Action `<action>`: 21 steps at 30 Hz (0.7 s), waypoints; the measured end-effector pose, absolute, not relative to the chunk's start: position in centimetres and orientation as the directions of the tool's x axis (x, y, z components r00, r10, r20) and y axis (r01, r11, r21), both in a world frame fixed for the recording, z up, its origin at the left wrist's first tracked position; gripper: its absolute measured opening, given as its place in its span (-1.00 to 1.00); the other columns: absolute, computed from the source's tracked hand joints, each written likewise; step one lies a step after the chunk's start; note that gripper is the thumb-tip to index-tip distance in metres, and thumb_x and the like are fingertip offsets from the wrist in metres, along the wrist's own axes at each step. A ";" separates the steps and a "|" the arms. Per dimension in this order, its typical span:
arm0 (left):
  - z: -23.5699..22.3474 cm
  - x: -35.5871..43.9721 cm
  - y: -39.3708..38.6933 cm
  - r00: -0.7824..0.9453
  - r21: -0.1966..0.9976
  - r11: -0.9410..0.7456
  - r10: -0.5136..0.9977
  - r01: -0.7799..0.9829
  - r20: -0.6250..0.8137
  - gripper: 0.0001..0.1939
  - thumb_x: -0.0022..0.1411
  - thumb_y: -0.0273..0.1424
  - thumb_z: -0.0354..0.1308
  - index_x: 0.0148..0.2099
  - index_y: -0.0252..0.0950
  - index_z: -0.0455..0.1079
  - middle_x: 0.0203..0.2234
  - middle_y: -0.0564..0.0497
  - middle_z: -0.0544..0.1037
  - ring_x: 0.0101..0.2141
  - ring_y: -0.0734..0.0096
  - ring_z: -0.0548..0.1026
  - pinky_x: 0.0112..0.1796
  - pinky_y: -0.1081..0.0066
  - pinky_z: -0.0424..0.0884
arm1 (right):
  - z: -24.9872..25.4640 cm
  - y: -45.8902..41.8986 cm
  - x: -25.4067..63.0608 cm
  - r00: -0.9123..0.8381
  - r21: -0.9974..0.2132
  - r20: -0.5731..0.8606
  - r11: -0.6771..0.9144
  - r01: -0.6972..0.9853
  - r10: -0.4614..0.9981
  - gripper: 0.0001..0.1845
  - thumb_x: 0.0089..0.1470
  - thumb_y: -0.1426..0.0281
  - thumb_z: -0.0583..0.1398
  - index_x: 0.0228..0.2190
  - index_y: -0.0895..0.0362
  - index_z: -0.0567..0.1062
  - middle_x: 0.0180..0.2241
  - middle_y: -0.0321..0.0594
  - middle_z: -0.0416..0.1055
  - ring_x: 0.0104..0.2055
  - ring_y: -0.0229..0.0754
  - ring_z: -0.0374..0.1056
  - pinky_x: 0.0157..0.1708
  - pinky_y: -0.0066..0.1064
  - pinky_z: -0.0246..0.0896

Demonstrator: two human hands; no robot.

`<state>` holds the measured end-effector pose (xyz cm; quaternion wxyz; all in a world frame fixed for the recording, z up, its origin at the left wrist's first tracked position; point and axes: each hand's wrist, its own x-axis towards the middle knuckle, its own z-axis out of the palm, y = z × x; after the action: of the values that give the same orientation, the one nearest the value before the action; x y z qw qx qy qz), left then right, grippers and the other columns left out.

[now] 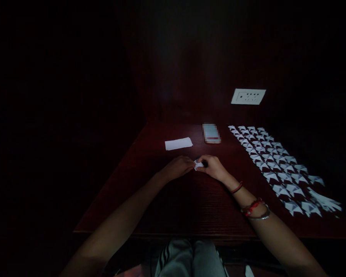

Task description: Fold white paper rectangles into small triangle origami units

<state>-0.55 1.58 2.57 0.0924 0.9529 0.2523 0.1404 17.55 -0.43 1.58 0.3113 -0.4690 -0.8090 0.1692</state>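
Observation:
A small folded piece of white paper [198, 165] sits between my hands, low over the middle of the dark red table [213, 211]. My left hand [179, 166] pinches its left side, fingers pressed together. From the right, my right hand [215, 167] grips it with thumb and forefinger, the other fingers curled. The exact folds are too small and partly covered to make out. Just beyond my left hand lies a flat stack of white paper sheets [178, 144].
Rows of folded white paper shapes [294, 189] cover the table's right side, with a fanned bunch of narrow paper strips [324, 200] beside the nearest ones. A blurred, phone-like object [211, 134] lies toward the back. A socket plate [248, 96] is on the wall behind.

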 end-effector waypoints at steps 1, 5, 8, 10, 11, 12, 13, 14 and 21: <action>2.6 -0.6 1.6 0.837 0.243 -0.860 0.500 0.449 0.224 -0.79 0.14 -0.51 -0.07 -0.20 -0.22 0.31 -0.25 0.04 0.40 -0.19 0.44 0.32 -0.14 0.38 0.17 | 1.6 -0.4 17.6 -0.366 -0.563 0.348 0.505 0.655 0.863 -0.79 -0.26 0.39 0.22 -0.45 0.16 0.38 -0.42 -0.26 0.36 -0.40 -0.29 0.24 -0.38 -0.47 0.11; 2.8 -0.8 1.4 0.849 0.252 -0.876 0.468 0.411 0.245 -0.79 0.14 -0.51 -0.08 -0.21 -0.23 0.33 -0.26 0.05 0.42 -0.20 0.45 0.33 -0.15 0.40 0.18 | 1.7 -0.5 17.6 -0.371 -0.553 0.355 0.512 0.657 0.858 -0.80 -0.26 0.38 0.22 -0.46 0.17 0.38 -0.44 -0.27 0.36 -0.42 -0.30 0.24 -0.41 -0.48 0.10; 3.0 -0.9 1.4 0.860 0.275 -0.882 0.448 0.381 0.245 -0.77 0.12 -0.53 -0.06 -0.21 -0.20 0.34 -0.25 0.07 0.43 -0.20 0.45 0.33 -0.15 0.40 0.18 | 1.8 -0.5 17.6 -0.374 -0.567 0.344 0.508 0.648 0.861 -0.80 -0.26 0.38 0.22 -0.47 0.16 0.39 -0.42 -0.26 0.36 -0.40 -0.29 0.25 -0.39 -0.48 0.11; 3.1 -1.0 1.4 0.864 0.292 -0.883 0.440 0.367 0.243 -0.75 0.11 -0.54 -0.05 -0.20 -0.17 0.33 -0.25 0.09 0.43 -0.19 0.45 0.34 -0.15 0.39 0.18 | 1.8 -0.6 17.6 -0.372 -0.580 0.339 0.504 0.641 0.864 -0.80 -0.26 0.37 0.23 -0.46 0.16 0.40 -0.41 -0.26 0.37 -0.39 -0.28 0.26 -0.37 -0.47 0.12; 3.1 -1.1 1.5 0.866 0.298 -0.884 0.436 0.360 0.244 -0.74 0.10 -0.54 -0.05 -0.19 -0.16 0.33 -0.25 0.09 0.43 -0.19 0.46 0.34 -0.15 0.39 0.18 | 1.8 -0.6 17.6 -0.373 -0.582 0.339 0.504 0.638 0.863 -0.79 -0.26 0.37 0.23 -0.46 0.16 0.40 -0.41 -0.25 0.37 -0.38 -0.28 0.27 -0.37 -0.47 0.12; 3.1 -1.1 1.5 0.867 0.302 -0.885 0.432 0.355 0.247 -0.74 0.10 -0.54 -0.05 -0.19 -0.15 0.33 -0.25 0.10 0.43 -0.19 0.46 0.34 -0.15 0.39 0.18 | 1.8 -0.6 17.7 -0.377 -0.580 0.342 0.509 0.636 0.861 -0.79 -0.26 0.37 0.23 -0.46 0.16 0.41 -0.41 -0.25 0.37 -0.38 -0.27 0.27 -0.36 -0.46 0.12; 3.1 -1.1 1.5 0.867 0.307 -0.885 0.430 0.350 0.250 -0.73 0.10 -0.54 -0.04 -0.18 -0.15 0.33 -0.25 0.10 0.43 -0.19 0.46 0.34 -0.15 0.39 0.18 | 1.8 -0.6 17.7 -0.383 -0.575 0.347 0.517 0.635 0.856 -0.79 -0.26 0.37 0.23 -0.45 0.16 0.42 -0.41 -0.25 0.38 -0.37 -0.27 0.27 -0.36 -0.46 0.13; 3.2 -1.1 1.4 0.868 0.314 -0.884 0.429 0.347 0.251 -0.73 0.10 -0.54 -0.04 -0.18 -0.14 0.32 -0.25 0.10 0.43 -0.19 0.47 0.34 -0.14 0.39 0.18 | 1.7 -0.6 17.7 -0.391 -0.568 0.352 0.526 0.633 0.851 -0.80 -0.25 0.37 0.23 -0.45 0.15 0.43 -0.41 -0.25 0.38 -0.37 -0.27 0.28 -0.35 -0.46 0.13; 3.7 -1.2 0.8 0.861 0.304 -0.872 0.457 0.383 0.224 -0.76 0.09 -0.52 -0.03 -0.19 -0.16 0.33 -0.22 0.08 0.39 -0.17 0.47 0.32 -0.12 0.39 0.16 | 1.8 -0.4 17.8 -0.492 -0.504 0.354 0.605 0.616 0.795 -0.89 -0.16 0.39 0.18 -0.47 0.12 0.48 -0.39 -0.24 0.40 -0.33 -0.26 0.29 -0.29 -0.44 0.14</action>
<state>-1.22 0.79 3.66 0.1256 0.9564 0.2196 0.1462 17.83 -0.45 1.78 0.2854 -0.4155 -0.8492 0.1570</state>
